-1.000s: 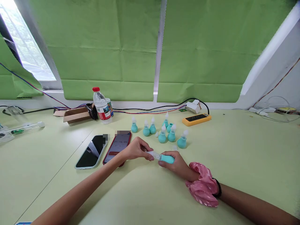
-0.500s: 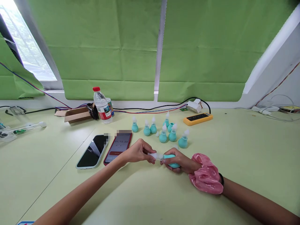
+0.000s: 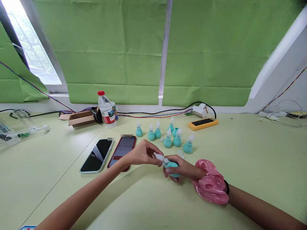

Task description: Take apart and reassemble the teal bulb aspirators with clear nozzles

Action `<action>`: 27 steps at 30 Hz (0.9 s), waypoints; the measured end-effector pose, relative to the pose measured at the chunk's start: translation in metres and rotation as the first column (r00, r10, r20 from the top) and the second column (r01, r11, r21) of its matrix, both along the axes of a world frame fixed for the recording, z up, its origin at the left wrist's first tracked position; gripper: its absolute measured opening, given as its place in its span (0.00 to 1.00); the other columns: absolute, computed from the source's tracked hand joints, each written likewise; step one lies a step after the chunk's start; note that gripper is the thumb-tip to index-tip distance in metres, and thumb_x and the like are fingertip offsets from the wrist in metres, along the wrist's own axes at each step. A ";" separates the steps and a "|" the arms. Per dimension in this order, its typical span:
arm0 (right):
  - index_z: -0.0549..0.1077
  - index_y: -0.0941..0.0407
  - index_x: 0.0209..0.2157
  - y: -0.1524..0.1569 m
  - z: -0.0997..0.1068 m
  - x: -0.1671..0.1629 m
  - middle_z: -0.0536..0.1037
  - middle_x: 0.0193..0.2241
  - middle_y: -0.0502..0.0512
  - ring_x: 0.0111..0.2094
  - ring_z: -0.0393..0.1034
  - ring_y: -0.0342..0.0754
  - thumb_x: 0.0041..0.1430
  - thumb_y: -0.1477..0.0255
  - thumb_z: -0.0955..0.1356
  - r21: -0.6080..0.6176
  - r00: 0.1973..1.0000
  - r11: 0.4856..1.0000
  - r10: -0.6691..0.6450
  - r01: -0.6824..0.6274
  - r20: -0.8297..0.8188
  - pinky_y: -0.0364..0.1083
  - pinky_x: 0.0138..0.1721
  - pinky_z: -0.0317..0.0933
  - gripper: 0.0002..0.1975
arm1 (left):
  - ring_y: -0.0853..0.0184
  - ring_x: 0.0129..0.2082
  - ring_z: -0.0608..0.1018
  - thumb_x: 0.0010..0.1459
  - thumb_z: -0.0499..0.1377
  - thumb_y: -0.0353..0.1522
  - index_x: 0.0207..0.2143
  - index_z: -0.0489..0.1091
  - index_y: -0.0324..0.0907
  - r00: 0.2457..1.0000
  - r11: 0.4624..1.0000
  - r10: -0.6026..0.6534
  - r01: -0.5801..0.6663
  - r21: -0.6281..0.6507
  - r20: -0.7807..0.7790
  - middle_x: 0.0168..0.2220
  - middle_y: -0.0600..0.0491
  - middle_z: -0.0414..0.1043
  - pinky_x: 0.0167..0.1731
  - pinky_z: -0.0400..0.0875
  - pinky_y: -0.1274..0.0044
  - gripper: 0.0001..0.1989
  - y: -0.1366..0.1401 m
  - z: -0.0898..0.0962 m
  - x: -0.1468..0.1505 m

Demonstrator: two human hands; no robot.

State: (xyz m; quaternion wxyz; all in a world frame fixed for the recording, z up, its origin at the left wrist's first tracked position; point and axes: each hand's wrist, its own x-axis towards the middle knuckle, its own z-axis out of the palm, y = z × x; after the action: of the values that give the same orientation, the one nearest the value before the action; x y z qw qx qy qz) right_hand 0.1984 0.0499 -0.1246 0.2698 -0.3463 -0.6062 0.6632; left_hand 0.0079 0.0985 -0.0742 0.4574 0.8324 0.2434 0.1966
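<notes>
My right hand (image 3: 176, 167) is closed around the teal squeeze bulb (image 3: 172, 168) of a nasal aspirator, its clear neck (image 3: 166, 162) pointing up and to the left. Between the fingertips of my left hand (image 3: 146, 155) is a whitish translucent nozzle tip (image 3: 158, 156). The tip sits at an angle right beside the neck; whether the two touch I cannot tell. Beyond my hands stand several teal aspirators with pointed tips, the nearest aspirator (image 3: 188, 147) to the right. One teal bulb (image 3: 175, 132) among them has no tip. A small loose clear piece (image 3: 161, 139) lies near them.
Two phones lie left of my hands: a dark-screened phone (image 3: 97, 156) and a red-cased phone (image 3: 123, 150) showing a timer. Farther back are a water bottle (image 3: 106, 111), an open cardboard box (image 3: 81, 118), cables and a yellow power strip (image 3: 203, 124).
The nozzle tip, earlier in line with the bulb's neck, now sits at an angle to it. My right hand has turned the bulb so its neck points more upward.
</notes>
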 end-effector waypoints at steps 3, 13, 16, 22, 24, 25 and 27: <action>0.59 0.56 0.43 0.002 0.001 0.003 0.67 0.33 0.54 0.22 0.64 0.39 0.44 0.65 0.67 0.095 0.997 0.993 -0.067 0.065 0.024 0.38 0.16 0.59 0.24 | 0.71 0.24 0.71 0.42 0.59 0.34 0.31 0.71 0.33 0.992 0.987 0.117 -0.121 0.107 0.043 0.25 0.51 0.71 0.24 0.66 0.82 0.14 0.009 0.014 -0.006; 0.67 0.58 0.33 0.017 0.024 0.022 0.69 0.21 0.51 0.22 0.63 0.42 0.50 0.65 0.62 0.781 0.581 0.624 -0.643 0.021 0.499 0.42 0.25 0.55 0.12 | 0.71 0.23 0.70 0.43 0.56 0.37 0.22 0.69 0.35 0.862 0.761 0.504 -0.469 0.448 0.046 0.21 0.54 0.68 0.24 0.64 0.81 0.11 0.064 -0.006 -0.016; 0.67 0.58 0.37 0.015 0.023 0.022 0.71 0.24 0.56 0.27 0.66 0.49 0.50 0.64 0.61 0.726 0.239 0.663 -0.687 -0.179 0.686 0.44 0.27 0.54 0.15 | 0.71 0.22 0.70 0.44 0.55 0.37 0.26 0.69 0.36 0.851 0.752 0.524 -0.442 0.490 -0.035 0.23 0.54 0.69 0.25 0.65 0.80 0.12 0.069 -0.015 -0.015; 0.67 0.60 0.35 0.019 0.010 0.026 0.72 0.29 0.61 0.32 0.67 0.53 0.51 0.69 0.60 0.547 0.142 0.772 -0.532 -0.324 0.835 0.44 0.26 0.52 0.11 | 0.64 0.38 0.69 0.50 0.51 0.36 0.45 0.62 0.40 0.775 0.408 0.580 -0.544 0.734 0.252 0.41 0.47 0.65 0.36 0.64 0.75 0.19 0.044 -0.005 -0.006; 0.67 0.60 0.33 0.021 0.009 0.028 0.72 0.29 0.61 0.32 0.67 0.52 0.51 0.71 0.60 0.547 0.159 0.767 -0.526 -0.334 0.835 0.43 0.26 0.51 0.10 | 0.63 0.41 0.68 0.52 0.48 0.33 0.43 0.63 0.40 0.846 0.378 0.480 -0.438 0.815 0.232 0.41 0.46 0.65 0.36 0.64 0.75 0.16 0.030 -0.007 0.006; 0.67 0.60 0.33 0.021 0.009 0.028 0.72 0.29 0.61 0.32 0.67 0.52 0.51 0.71 0.60 0.550 0.163 0.765 -0.528 -0.335 0.833 0.43 0.26 0.51 0.10 | 0.63 0.39 0.69 0.53 0.47 0.33 0.44 0.63 0.40 0.875 0.412 0.458 -0.363 0.836 0.154 0.39 0.46 0.66 0.35 0.64 0.76 0.16 0.024 -0.010 0.014; 0.68 0.59 0.33 0.020 0.011 0.027 0.72 0.29 0.59 0.32 0.66 0.51 0.51 0.72 0.59 0.558 0.177 0.756 -0.532 -0.342 0.828 0.43 0.26 0.50 0.10 | 0.64 0.30 0.72 0.55 0.43 0.31 0.46 0.60 0.39 0.869 0.517 0.494 -0.269 0.813 -0.026 0.30 0.48 0.70 0.29 0.64 0.75 0.17 0.017 -0.019 0.031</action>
State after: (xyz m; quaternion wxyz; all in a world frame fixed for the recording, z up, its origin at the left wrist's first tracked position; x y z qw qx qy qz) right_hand 0.2259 0.0703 -0.1136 -0.0369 -0.6100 -0.7915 0.0081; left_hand 0.0385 0.1153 -0.0928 -0.0462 0.8891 0.3661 0.2708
